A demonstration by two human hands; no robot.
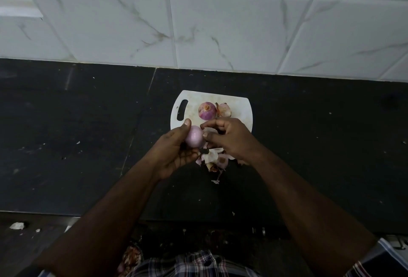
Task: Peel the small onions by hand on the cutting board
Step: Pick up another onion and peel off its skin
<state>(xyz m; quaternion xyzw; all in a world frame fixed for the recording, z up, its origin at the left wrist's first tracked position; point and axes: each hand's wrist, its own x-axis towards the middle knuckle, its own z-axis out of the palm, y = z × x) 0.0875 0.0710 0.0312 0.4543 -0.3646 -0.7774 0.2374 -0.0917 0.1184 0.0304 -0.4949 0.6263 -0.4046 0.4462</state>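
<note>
A person's left hand (174, 151) gripped a peeled onion (194, 137) at the white cutting board's (240, 109) near edge, while the right hand's (229, 137) fingertips pinched its skin. Two onions (207, 111) lay farther back; peels (215, 158) littered the black counter (77, 133).

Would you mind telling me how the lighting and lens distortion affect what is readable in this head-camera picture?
Head view: dim light, so the dark counter loses detail; wide-angle bending curves the wall tiles; the white cutting board and the onion held in the left hand stand out, with the right hand at it; no strong glare.
</note>
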